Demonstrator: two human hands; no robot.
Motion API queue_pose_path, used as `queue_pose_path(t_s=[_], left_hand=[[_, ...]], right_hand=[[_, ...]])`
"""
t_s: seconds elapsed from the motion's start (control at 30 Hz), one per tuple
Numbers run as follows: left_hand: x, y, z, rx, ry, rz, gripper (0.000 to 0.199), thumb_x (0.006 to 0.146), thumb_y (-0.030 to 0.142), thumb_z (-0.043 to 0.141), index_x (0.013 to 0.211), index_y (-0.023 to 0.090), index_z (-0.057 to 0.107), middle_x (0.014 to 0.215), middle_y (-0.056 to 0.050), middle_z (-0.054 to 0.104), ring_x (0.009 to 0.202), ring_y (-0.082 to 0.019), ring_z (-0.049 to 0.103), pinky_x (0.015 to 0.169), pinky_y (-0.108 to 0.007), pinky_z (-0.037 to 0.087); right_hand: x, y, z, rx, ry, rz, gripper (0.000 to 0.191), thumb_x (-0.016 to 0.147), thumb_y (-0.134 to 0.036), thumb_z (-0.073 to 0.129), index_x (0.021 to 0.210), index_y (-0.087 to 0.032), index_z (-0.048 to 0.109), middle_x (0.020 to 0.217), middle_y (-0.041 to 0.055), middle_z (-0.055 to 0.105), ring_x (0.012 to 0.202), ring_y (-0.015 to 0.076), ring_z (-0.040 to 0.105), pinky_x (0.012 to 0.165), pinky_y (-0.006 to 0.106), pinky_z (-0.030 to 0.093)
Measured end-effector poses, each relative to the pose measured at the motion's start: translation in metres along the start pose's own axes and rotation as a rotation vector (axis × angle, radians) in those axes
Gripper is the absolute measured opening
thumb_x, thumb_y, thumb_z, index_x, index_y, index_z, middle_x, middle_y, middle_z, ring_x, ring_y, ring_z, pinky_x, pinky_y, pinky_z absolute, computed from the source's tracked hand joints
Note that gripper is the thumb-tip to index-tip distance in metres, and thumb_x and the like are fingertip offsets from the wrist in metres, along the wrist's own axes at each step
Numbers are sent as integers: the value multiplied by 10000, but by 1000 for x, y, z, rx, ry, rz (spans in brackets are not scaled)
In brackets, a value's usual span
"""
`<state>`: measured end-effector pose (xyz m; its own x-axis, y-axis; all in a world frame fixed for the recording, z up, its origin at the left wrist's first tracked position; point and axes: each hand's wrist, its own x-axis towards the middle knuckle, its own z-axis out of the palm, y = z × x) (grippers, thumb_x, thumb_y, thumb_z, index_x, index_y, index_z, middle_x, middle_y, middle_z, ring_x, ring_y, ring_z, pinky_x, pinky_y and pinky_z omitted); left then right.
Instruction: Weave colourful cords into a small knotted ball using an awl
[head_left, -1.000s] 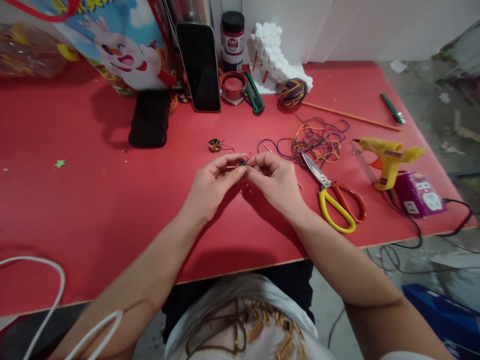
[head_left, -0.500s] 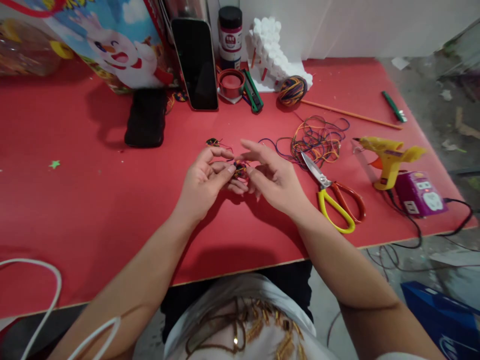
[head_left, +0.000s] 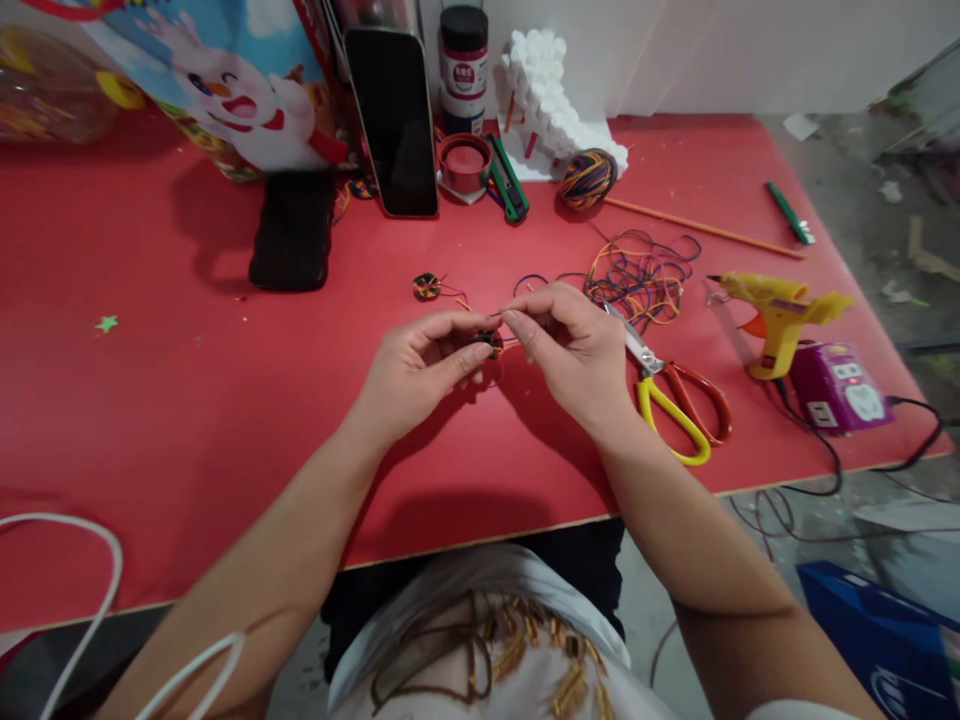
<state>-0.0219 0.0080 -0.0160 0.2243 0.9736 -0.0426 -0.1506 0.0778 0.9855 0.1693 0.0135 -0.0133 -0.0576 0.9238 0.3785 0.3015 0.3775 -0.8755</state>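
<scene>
Between the thumb and fingers of my left hand [head_left: 427,370] is a small dark multicolored yarn piece [head_left: 489,343], partly covered by the fingertips. My right hand [head_left: 574,350], just right of it, pinches a thin strand of yarn that runs from the piece. Behind my left hand, a similar small round yarn piece [head_left: 427,287] lies on the red table [head_left: 225,420]. A loose tangle of multicolored yarn [head_left: 637,275] spreads behind my right hand, and a wound yarn ball [head_left: 589,180] sits farther back.
Scissors [head_left: 675,400] with yellow and red handles lie right of my right hand. Beyond them are a yellow glue gun [head_left: 780,315] and a purple power box [head_left: 844,385]. A phone [head_left: 397,125], a green cutter [head_left: 509,180] and a black case [head_left: 292,232] are at the back.
My right hand has closed on a strand and moved slightly right, away from the yarn piece. My left hand's fingers have drawn in around the piece, and the other round piece shows more fully.
</scene>
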Motion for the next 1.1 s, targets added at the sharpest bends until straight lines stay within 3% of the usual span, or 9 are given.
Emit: queue_pose_path(t_s=[0.27,0.47,0.67,0.77,1.1], left_hand=[[2,-7,-1,-102,-40,-37,260,737,206,959,972,238,853,897,-43,772,731,-157,678,699,-306,579],[3,-14,-5,-78,-38,-17,122,846,340,910,884,247,840,817,-19,729,679,-124,616,639,-257,518],[5,-9,-6,-151,-79,-71,68,843,254,871,847,213,817,1003,-50,750,886,-164,697,786,-270,572],[6,-4,-6,-246,-52,-101,38,790,204,844,799,200,807,986,-53,731,859,-159,681,775,-273,572],[7,-6,-5,-192,-105,-27,71,756,133,780,734,199,795,830,-49,660,795,-164,599,721,-291,523]], right_hand=[[0,-2,-2,-24,-43,-94,103,1012,-262,718,954,-242,801,874,34,735,856,188,648,804,340,527],[1,2,2,10,-82,-205,107,1024,-217,711,972,-224,805,889,34,753,878,181,672,811,330,541],[4,10,0,-28,-87,-282,101,1023,-191,703,963,-215,780,860,32,725,868,182,672,797,326,546],[5,11,-2,-69,-118,-326,126,1033,-165,657,1011,-209,773,908,47,710,847,175,663,764,316,535],[1,11,3,-142,-33,-231,169,933,-94,623,891,-201,747,828,26,667,702,138,578,648,290,463]])
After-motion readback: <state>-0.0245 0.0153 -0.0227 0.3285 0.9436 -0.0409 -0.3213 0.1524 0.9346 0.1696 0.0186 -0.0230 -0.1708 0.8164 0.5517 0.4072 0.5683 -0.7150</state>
